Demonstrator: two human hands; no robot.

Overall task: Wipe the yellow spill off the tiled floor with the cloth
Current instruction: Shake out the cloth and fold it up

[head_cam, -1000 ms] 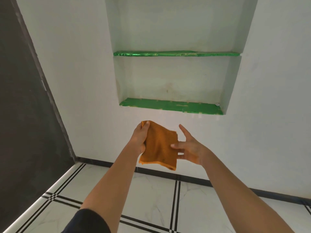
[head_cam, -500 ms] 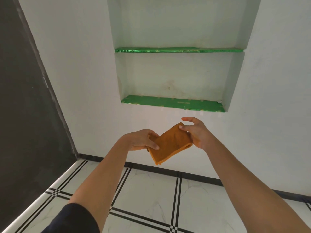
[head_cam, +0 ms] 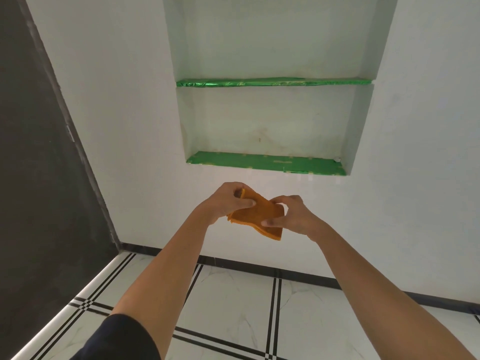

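Note:
An orange cloth [head_cam: 257, 215], folded into a small thick pad, is held in the air in front of the white wall, well above the floor. My left hand [head_cam: 228, 201] pinches its upper left end between thumb and fingers. My right hand [head_cam: 291, 215] grips its right side, thumb on the near face. The white tiled floor [head_cam: 233, 302] with black double lines lies below my arms. No yellow spill shows on the tiles in view.
A recessed wall niche with two green-lined shelves [head_cam: 265, 165] sits straight ahead above my hands. A dark wall or door panel [head_cam: 39, 178] fills the left side. A black skirting strip [head_cam: 298, 272] runs along the wall's foot.
The cloth went from hanging open to folded smaller between both hands. My hands have drawn closer together, and the right hand now grips the cloth's side.

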